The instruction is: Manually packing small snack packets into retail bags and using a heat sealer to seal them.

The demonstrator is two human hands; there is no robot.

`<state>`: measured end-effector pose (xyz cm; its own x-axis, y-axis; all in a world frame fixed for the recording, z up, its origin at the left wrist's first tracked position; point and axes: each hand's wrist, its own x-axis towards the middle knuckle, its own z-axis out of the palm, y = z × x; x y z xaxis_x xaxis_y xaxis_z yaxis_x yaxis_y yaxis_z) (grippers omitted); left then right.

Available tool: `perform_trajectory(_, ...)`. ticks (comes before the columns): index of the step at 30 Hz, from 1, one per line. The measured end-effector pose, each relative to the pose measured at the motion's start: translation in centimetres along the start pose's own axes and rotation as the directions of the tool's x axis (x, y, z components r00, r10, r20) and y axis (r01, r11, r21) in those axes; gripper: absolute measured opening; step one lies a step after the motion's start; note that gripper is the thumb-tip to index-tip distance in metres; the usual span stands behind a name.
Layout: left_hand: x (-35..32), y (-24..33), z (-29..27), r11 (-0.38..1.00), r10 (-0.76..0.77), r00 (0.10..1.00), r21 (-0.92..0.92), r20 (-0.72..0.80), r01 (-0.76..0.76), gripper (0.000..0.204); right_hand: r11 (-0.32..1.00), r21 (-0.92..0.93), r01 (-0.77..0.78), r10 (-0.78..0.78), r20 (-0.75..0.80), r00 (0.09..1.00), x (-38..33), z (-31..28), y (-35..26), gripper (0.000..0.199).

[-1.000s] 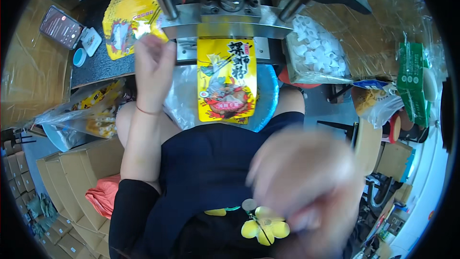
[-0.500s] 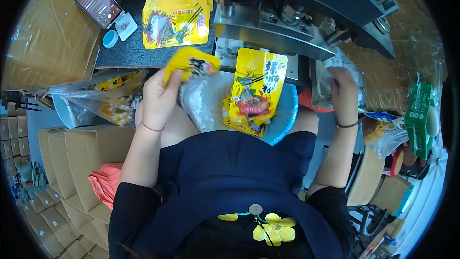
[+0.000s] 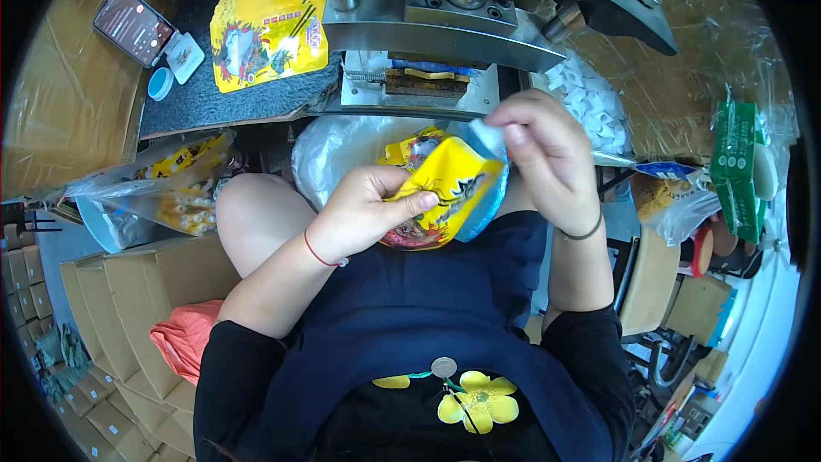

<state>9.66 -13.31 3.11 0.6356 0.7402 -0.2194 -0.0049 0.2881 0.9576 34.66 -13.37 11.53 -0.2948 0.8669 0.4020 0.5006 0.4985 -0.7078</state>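
My left hand [image 3: 363, 210] grips a yellow printed pouch [image 3: 453, 184] between thumb and fingers, above my lap. The pouch is tilted, with its upper end toward my right hand. That end shows a pale bluish surface. My right hand [image 3: 552, 154] is closed at this end, thumb and forefinger pinched together. A small pale piece shows at its fingertips, partly hidden and blurred. Behind and below the held pouch, more yellow pouches [image 3: 419, 147] lie in a blue basin [image 3: 489, 205] lined with clear plastic. A metal press [image 3: 428, 30] stands just beyond my hands.
A stack of yellow pouches [image 3: 269, 30] lies on the dark worktop at far left, beside a phone [image 3: 132, 24] and a round blue lid [image 3: 160, 84]. Small white plastic pieces [image 3: 590, 98] are heaped right of the press. Cardboard boxes [image 3: 162, 291] stand at lower left.
My left hand has brought its pouch right and nearer. My right hand has moved left from the white pieces to the pouch's end. The pouch at the press has dropped away. The view has shifted.
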Motion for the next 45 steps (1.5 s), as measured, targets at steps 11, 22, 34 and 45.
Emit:
perform_trajectory(11, 0.9, -0.2, 2.1, 0.923, -0.177, 0.954, -0.295, 0.242, 0.246, 0.033, 0.996, -0.076, -0.054, 0.071, 0.248, 0.966, -0.2, -0.7, 0.5, 0.016)
perform_trajectory(22, 5.6, 2.2, -3.0, 0.820, -0.215, 0.973, -0.524, 0.088, 0.228, 0.037, 0.546, -0.769, -0.333, 0.489, -0.031, 0.872, -3.7, -5.9, 9.6, 0.029)
perform_trajectory(34, 0.7, 2.1, -12.6, -0.168, 0.511, 0.859, 0.983, 0.028, 0.068, 0.051, 0.697, -0.652, -0.300, -0.001, -0.419, 0.908, -5.7, -2.4, 8.2, 0.029)
perform_trajectory(45, -0.4, 0.7, -3.5, 0.910, 0.120, 0.967, 0.414, -0.224, -0.017, 0.025, 0.987, 0.110, -0.114, 0.123, -0.073, 0.990, -0.8, 3.5, -0.3, 0.022)
